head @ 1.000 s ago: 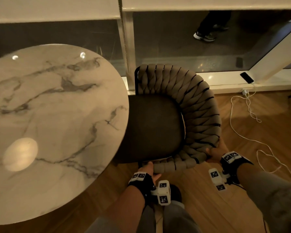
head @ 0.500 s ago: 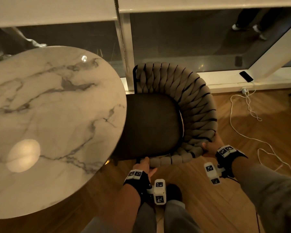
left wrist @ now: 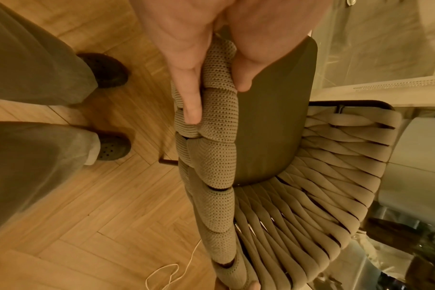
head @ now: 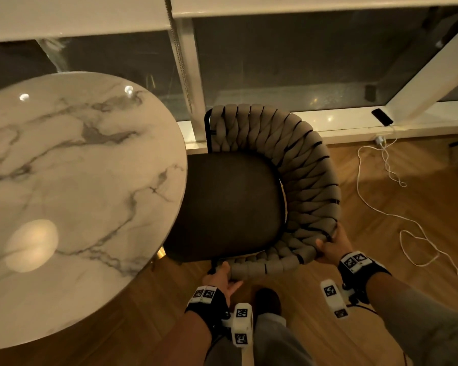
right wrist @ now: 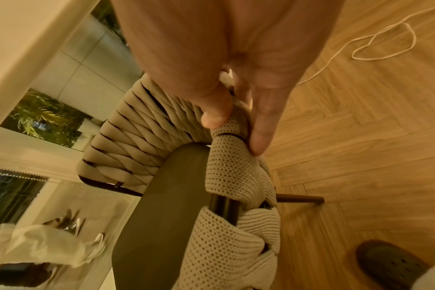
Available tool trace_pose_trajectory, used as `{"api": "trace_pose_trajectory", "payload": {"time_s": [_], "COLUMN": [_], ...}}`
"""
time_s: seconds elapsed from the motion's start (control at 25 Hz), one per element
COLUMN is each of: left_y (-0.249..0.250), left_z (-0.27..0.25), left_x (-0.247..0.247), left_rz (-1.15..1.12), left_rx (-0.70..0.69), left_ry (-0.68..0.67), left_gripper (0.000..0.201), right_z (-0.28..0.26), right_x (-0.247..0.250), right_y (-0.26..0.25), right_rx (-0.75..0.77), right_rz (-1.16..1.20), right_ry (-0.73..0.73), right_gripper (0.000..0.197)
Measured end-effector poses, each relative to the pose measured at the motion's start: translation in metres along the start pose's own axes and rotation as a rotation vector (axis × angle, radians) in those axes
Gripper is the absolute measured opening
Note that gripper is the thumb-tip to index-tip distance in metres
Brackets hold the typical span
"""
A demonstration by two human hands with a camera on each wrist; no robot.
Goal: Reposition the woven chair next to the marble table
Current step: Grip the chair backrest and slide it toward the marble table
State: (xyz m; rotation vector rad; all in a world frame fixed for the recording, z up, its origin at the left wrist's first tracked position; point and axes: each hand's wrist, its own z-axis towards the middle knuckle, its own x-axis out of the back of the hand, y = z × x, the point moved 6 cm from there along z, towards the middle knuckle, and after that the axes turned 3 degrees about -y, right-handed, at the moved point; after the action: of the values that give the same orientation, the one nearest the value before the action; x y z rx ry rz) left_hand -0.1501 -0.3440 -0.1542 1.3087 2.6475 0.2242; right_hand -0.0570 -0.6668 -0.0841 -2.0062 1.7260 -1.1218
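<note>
The woven chair (head: pixel 299 180), with a beige braided back and dark seat (head: pixel 230 207), stands right of the round marble table (head: pixel 77 194); part of the seat is tucked under the table's edge. My left hand (head: pixel 222 277) grips the braided rim at its near end, thumb inside, fingers outside (left wrist: pixel 194 98). My right hand (head: pixel 331 247) pinches the rim further right, thumb over the weave (right wrist: pixel 214 115). In the wrist views the chair (left wrist: pixel 311 176) (right wrist: pixel 142 149) curves away from each hand.
A glass wall with white frame (head: pixel 191 75) runs just behind the chair. A phone (head: pixel 382 117) lies on the sill, its white cable (head: pixel 381 202) looping over the wooden floor at right. My shoes (left wrist: pixel 107 70) stand close behind the chair.
The chair has slid slightly left, its seat further under the table edge. Both hands kept their grip on the rim and moved with it.
</note>
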Motion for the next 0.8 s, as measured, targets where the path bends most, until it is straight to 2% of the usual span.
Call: {"api": "trace_pose_trajectory", "payload": {"time_s": [0.2,0.4,0.52,0.68,0.8], "left_y": [0.014,0.055,0.085,0.092,0.086], "left_z": [-0.010,-0.027,-0.034,-0.045,-0.042], "left_x": [-0.031,-0.034,-0.032,-0.034,-0.029], "left_rz": [-0.043,-0.061,-0.097,-0.055,-0.023], "left_rx": [-0.033,-0.078,-0.074,-0.070,-0.050], "left_ry": [-0.016,-0.031,-0.040,-0.001,0.010], "left_gripper": [0.049,0.047,0.048,0.038,0.016], "right_z": [0.032,0.047,0.051,0.055,0.052], "right_x": [0.012,-0.007,-0.028,-0.031,-0.032], "right_y": [-0.020,-0.037,-0.039,-0.044,-0.039], "right_rx": [0.008,0.064,-0.030,-0.029,-0.104], "right_rz": [-0.055,-0.064,0.050,0.057,0.108], "right_ry": [0.037,-0.002,-0.066,-0.046,-0.059], "right_gripper": [0.078,0.079,0.077,0.075,0.086]}}
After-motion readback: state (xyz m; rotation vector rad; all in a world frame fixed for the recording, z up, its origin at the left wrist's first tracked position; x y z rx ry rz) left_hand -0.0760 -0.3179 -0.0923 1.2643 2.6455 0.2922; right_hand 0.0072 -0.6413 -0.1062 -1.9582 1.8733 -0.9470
